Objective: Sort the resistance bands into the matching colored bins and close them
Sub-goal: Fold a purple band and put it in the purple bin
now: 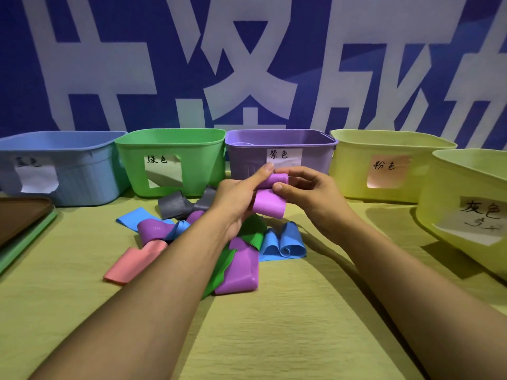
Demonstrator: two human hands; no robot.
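Both my hands hold one folded purple band [270,201] in the air, just in front of the purple bin [247,163]. My left hand [241,196] grips its left side and my right hand [304,196] pinches its top and right side. Below them a pile lies on the table: a grey band [175,205], blue bands [285,242], further purple bands [240,270], a green band [253,233] and a pink band [134,263]. The blue bin [82,171], green bin [197,160] and two yellow bins [354,171] [444,212] stand open behind.
Paper labels with handwriting are stuck on each bin. Flat lids, brown [19,218] over green [24,242], lie stacked at the left table edge. A blue banner with large white characters [247,64] fills the wall behind. The yellow tablecloth [274,325] covers the near table.
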